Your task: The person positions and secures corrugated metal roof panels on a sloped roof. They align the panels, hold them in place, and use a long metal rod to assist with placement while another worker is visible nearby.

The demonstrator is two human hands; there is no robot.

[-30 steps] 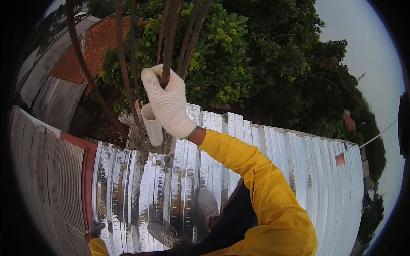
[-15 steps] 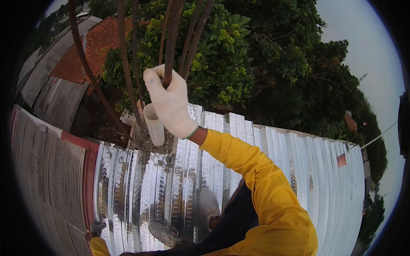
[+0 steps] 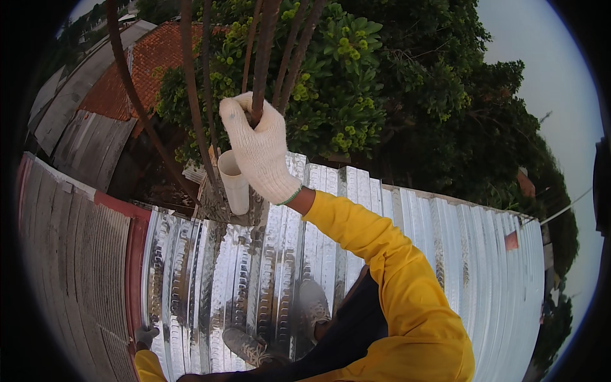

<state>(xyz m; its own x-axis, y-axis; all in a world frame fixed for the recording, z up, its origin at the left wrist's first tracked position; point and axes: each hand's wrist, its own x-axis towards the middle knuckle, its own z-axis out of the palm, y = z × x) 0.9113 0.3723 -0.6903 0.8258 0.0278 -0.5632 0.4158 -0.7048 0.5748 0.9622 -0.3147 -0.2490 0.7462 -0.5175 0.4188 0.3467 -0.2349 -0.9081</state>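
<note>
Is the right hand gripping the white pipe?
No, the right hand is wrapped around a rusty rod, and the white pipe shows outside its grip.

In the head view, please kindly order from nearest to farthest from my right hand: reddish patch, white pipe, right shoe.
1. White pipe: below-left of the right hand.
2. Right shoe: farther down.
3. Reddish patch: far right.

Right hand (image 3: pixel 259 141) around a rod (image 3: pixel 264 57); pipe (image 3: pixel 237 191) at the hand's lower left; trees (image 3: pixel 439 95) beyond the sheet roof (image 3: pixel 490 286); second roof (image 3: pixel 70 254) at left.
</note>
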